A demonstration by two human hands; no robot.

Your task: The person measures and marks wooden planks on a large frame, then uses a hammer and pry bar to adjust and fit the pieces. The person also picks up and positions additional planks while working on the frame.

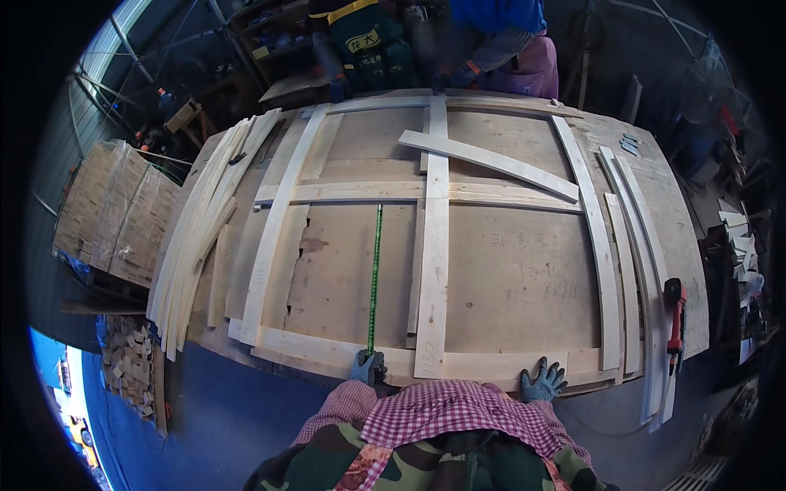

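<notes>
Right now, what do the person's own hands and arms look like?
Gloves in blue-grey and darker tones cover the left hand and the right hand. The sleeves are checked, pinkish red and white; higher up, camouflage clothing shows.

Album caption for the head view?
Left hand holding a green tape measure, right hand at a wooden frame's near edge.

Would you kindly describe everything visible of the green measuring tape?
The green measuring tape is a long, narrow, thin-looking strip with dark markings, its material unclear. It runs nearly straight away from the person, over the wooden panel, from the gloved left hand gripping it at the near rail to about the middle crosspiece. Any case is hidden or indistinct.
</notes>
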